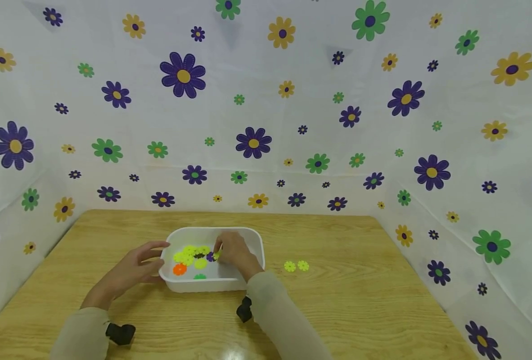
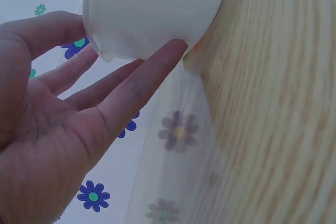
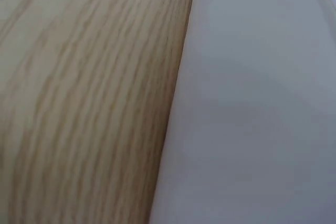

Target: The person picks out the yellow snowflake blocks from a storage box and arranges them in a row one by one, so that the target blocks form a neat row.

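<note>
A white plastic bin (image 1: 212,285) holds several flat flower-shaped pieces: a cluster of yellow ones (image 1: 189,254), an orange flower (image 1: 179,269), a green flower (image 1: 200,276) and a purple flower (image 1: 210,256). My left hand (image 1: 133,267) rests on the bin's left end. In the left wrist view, the fingers (image 2: 142,85) of that hand lie nearly straight along the white wall. Reaching inside the bin, my right hand (image 1: 234,248) pinches a yellow flower (image 1: 216,256) beside the purple one. The right wrist view shows the bin's outer wall (image 3: 252,108), with the hand out of sight.
Two yellow flowers (image 1: 296,266) lie side by side on the wooden table (image 1: 360,300), right of the bin. White cloth (image 1: 221,120) printed with purple, green and yellow flowers hangs behind the table and along both sides. A black wrist camera (image 1: 120,333) sits on the left sleeve.
</note>
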Demonstrator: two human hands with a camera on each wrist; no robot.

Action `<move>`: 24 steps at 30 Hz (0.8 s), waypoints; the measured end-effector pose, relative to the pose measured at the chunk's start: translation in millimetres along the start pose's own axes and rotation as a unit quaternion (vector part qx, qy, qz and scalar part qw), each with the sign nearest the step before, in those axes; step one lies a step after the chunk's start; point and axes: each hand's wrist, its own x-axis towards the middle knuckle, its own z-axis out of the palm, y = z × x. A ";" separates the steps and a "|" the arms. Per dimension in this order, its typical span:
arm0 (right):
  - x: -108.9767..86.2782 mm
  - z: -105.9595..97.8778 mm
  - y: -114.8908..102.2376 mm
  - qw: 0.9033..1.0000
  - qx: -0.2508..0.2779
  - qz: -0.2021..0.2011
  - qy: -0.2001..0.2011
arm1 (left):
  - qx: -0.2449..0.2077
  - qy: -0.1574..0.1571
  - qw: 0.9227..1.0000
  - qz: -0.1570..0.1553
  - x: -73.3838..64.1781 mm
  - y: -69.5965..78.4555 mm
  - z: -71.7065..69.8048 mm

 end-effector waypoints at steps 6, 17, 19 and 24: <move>-2.0 0.3 1.7 1.000 0.019 0.006 -0.002 | 0.002 0.007 1.000 -0.007 -0.5 -0.9 1.3; -7.6 -10.0 3.5 1.000 0.009 0.017 0.003 | 0.002 0.007 1.000 -0.004 0.5 -2.9 0.3; -8.6 -11.6 4.2 1.000 0.013 0.024 0.004 | 0.000 0.006 1.000 -0.003 0.2 -3.1 -0.1; -8.1 -12.6 8.3 0.999 0.028 0.025 0.013 | -0.002 0.002 1.000 0.003 -0.2 -4.2 -0.6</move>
